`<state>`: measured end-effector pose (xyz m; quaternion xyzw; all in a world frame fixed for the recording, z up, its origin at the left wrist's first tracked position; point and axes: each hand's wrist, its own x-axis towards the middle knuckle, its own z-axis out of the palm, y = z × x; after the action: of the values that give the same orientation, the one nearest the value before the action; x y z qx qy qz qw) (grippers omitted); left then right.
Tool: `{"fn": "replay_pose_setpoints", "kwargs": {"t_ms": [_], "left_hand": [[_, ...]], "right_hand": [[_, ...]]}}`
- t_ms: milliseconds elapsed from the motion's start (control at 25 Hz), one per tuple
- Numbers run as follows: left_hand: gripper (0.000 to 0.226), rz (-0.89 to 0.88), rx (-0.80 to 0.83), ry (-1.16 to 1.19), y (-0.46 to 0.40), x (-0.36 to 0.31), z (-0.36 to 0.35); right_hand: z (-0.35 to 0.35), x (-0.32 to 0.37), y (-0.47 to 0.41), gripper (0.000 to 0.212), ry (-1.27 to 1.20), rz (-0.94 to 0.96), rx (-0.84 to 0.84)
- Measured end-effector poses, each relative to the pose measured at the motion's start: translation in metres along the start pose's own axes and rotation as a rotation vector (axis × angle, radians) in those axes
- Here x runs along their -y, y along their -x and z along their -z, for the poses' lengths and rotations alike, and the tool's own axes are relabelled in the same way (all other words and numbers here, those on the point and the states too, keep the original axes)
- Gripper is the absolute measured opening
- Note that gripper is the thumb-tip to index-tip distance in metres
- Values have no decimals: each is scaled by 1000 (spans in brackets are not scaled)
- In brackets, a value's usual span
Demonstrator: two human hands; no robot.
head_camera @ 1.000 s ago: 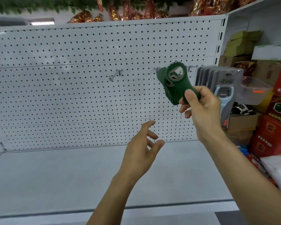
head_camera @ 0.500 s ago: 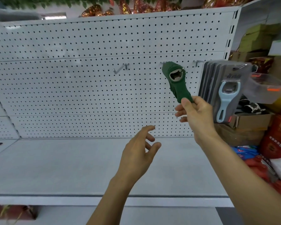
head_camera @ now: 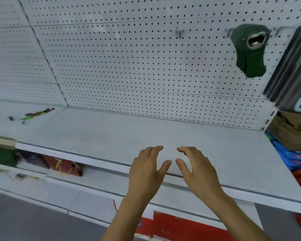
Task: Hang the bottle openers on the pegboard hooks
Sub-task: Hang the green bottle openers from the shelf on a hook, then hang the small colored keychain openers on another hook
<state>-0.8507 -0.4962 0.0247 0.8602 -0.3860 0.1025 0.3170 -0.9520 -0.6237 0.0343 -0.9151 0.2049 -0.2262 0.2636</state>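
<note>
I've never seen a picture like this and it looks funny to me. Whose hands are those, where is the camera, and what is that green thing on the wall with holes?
The camera sits on a person's head and looks forward and down, so you see that person's own two hands, as if you were them. The left hand and the right hand are both open and hold nothing; they hover over a grey shelf. The wall with holes is a pegboard, where metal hooks hold things for sale. The green things are bottle openers, hanging on one hook. Left of them is an empty hook. At the right edge hang grey packs; one shows something pale blue. Far left on the shelf lie small colourful items, too blurred to name.
</note>
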Motion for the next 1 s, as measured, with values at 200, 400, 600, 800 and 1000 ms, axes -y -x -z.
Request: {"fn": "replay_pose_setpoints", "kwargs": {"t_ms": [200, 400, 600, 800, 1000], "left_hand": [[50, 137, 68, -42, 23, 87, 21], [49, 241, 130, -60, 35, 216, 80], [43, 320, 153, -76, 37, 337, 158], [40, 401, 134, -63, 34, 440, 218], [36, 473, 104, -9, 14, 519, 249]], "right_hand": [[-82, 39, -8, 37, 52, 34, 161], [-192, 121, -35, 37, 23, 49, 232], [-291, 220, -65, 33, -40, 47, 272], [-369, 307, -103, 25, -59, 86, 362], [-427, 363, -160, 20, -71, 117, 431]]}}
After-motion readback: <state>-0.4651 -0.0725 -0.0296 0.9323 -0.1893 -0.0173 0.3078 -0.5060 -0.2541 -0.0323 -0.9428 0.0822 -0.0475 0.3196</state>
